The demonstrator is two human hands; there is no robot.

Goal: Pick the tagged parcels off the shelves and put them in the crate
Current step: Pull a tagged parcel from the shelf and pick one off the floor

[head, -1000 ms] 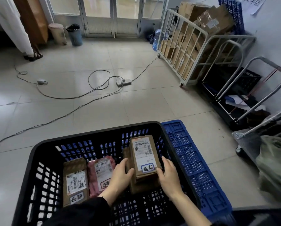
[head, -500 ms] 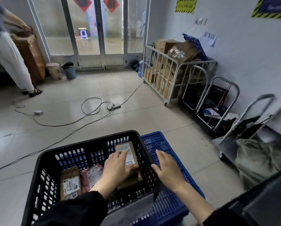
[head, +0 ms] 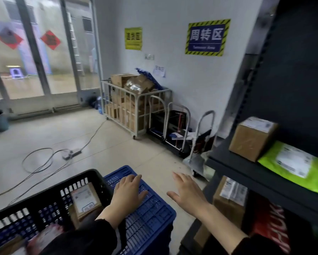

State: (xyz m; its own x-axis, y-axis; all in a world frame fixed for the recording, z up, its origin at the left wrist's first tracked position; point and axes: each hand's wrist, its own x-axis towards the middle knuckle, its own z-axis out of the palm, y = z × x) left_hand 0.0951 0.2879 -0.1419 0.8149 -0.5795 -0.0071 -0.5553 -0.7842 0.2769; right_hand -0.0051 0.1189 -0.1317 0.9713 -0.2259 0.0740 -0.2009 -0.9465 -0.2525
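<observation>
Head camera looked down and to the right. The left hand [head: 128, 192] lay palm down with its fingers straight and together, holding nothing, over the blue slatted crate [head: 150, 216] that stood against the right side of the black crate [head: 92, 174]. Whether the palm touched the blue plastic could not be told. The right hand [head: 188, 193] hung in the air, empty, with its fingers straight and spread and the thumb out to the left, between the blue slatted crate and the dark shelving [head: 265, 176].

Inside the black crate a brown parcel [head: 85, 199] with a white label and a small tag near its lower end leaned by the right wall, just beside the left wrist. A pink parcel [head: 44, 238] showed lower in the same crate, too blurred to read.

On the upper visible shelf sat a cardboard box [head: 250, 140] with a label on top, and just beside it on the right lay a green mailer [head: 290, 166] with a white label. On the shelf below stood a taped box [head: 228, 199], near the right hand but apart from it, with a red package [head: 270, 218] beside it.

Farther off, a wire cage trolley [head: 136, 111] full of cartons stood against the wall, and a power strip [head: 71, 153] with its cable lay on the tiled floor.
</observation>
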